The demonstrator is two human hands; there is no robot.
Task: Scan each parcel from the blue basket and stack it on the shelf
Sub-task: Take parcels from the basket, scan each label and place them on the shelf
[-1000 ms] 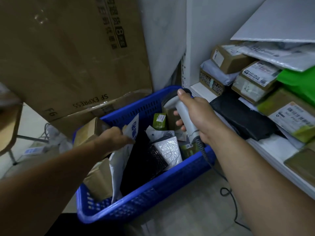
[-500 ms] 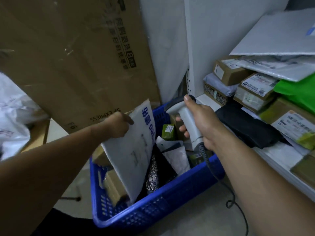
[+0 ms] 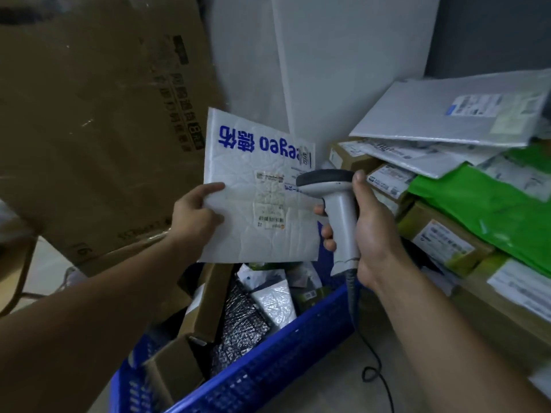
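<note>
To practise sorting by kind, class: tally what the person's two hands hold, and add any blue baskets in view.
white padded mailer, gripped by the left hand: 1
handheld scanner, gripped by the right hand: 1
blue basket, with parcels inside: 1
Total: 3

Parcel depot: labelled parcels (image 3: 447, 245) stacked, scanner (image 3: 337, 210), shipping carton (image 3: 89, 129).
</note>
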